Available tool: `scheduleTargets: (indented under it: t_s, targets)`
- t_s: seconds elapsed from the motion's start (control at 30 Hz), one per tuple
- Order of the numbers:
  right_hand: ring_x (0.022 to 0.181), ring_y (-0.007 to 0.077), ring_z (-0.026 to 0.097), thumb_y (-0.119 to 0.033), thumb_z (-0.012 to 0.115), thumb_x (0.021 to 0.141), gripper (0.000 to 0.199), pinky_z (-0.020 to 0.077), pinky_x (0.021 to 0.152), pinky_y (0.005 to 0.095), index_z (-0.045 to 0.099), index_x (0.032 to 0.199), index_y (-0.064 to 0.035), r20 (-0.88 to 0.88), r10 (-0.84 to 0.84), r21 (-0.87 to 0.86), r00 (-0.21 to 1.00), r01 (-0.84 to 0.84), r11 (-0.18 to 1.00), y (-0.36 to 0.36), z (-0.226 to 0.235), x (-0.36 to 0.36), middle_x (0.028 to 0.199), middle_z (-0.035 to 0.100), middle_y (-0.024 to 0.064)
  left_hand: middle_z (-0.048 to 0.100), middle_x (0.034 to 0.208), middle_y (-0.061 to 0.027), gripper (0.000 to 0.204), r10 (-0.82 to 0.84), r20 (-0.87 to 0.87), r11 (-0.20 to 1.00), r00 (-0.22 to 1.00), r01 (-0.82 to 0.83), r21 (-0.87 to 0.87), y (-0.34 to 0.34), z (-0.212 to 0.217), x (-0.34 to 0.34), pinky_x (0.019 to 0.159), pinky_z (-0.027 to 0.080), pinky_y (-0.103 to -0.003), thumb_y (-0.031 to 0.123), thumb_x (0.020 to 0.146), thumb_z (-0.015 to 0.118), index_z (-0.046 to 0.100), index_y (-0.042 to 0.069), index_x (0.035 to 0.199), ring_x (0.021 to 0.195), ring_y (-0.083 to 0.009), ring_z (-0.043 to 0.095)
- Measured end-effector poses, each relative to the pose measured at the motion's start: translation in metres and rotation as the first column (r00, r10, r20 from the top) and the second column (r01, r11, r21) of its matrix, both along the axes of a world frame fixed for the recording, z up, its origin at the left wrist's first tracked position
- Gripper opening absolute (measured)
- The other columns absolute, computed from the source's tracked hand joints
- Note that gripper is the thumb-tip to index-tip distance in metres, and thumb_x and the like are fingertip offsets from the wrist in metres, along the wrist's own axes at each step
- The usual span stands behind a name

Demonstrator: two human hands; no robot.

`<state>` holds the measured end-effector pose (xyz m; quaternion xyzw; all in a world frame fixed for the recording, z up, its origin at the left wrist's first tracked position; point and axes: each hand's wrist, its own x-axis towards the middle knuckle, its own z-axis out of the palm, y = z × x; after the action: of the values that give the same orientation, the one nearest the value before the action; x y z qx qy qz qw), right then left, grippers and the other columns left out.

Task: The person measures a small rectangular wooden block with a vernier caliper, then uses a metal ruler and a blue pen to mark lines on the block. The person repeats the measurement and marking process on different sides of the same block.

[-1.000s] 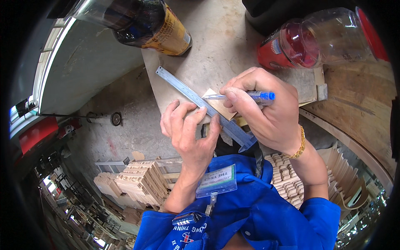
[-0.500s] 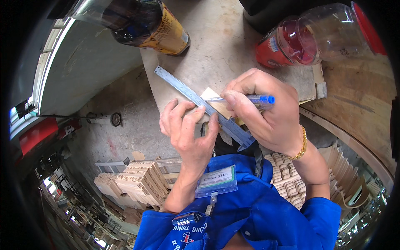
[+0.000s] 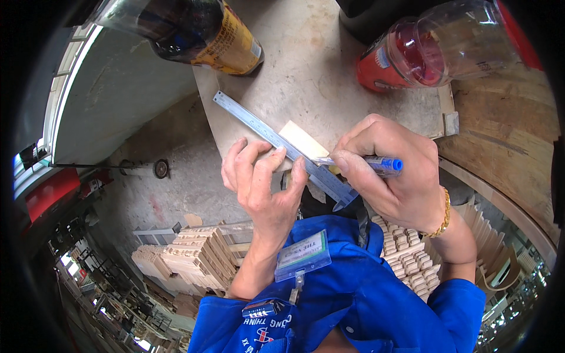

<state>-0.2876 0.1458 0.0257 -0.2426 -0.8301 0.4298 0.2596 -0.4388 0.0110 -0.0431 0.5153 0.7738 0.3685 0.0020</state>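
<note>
Left hand (image 3: pixel 265 182) pins ruler (image 3: pixel 276 141); right hand (image 3: pixel 394 176) grip holds pen (image 3: pixel 376 165).

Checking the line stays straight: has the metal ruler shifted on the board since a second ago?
No. The ruler lies at the same slant, its far end as near the dark bottle.

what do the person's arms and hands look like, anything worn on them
Both hands are bare, no gloves. The left hand has nothing on its wrist. The right hand wears a gold bead bracelet. Bright blue work-shirt sleeves end above the elbows, leaving the forearms uncovered.
</note>
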Motion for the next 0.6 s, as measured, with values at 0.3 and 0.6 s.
scheduleTargets:
  t_s: [0.3, 0.6]
  targets:
    - [0.056, 0.0242, 0.059, -0.007, 0.071, 0.087, 0.013, 0.0431, 0.051, 0.033, 0.061, 0.08, -0.0014, 0.016, 0.021, 0.037, 1.0, -0.022, 0.999, 0.01, 0.009, -0.015, 0.068, 0.058, 0.0107, 0.064, 0.104, -0.0086, 0.03, 0.003, 0.006, 1.0, 1.0, -0.003, 0.011, -0.001, -0.001, 0.0, 0.104, 0.034, -0.051, 0.014, 0.068, 0.086, 0.07, 0.008, 0.093, 0.117, -0.0357, 0.054]
    - [0.054, 0.0334, 0.05, -0.016, 0.07, 0.088, 0.027, 0.0383, 0.049, 0.0387, 0.052, 0.074, -0.0011, -0.003, 0.096, 0.039, 0.995, -0.096, 0.995, 0.024, 0.004, -0.042, 0.061, 0.048, 0.0153, 0.064, 0.106, -0.0085, 0.032, 0.008, 0.0, 1.0, 1.0, -0.008, -0.005, -0.001, 0.0, 0.001, 0.104, 0.034, -0.05, 0.013, 0.068, 0.086, 0.071, 0.009, 0.095, 0.118, -0.0362, 0.054]
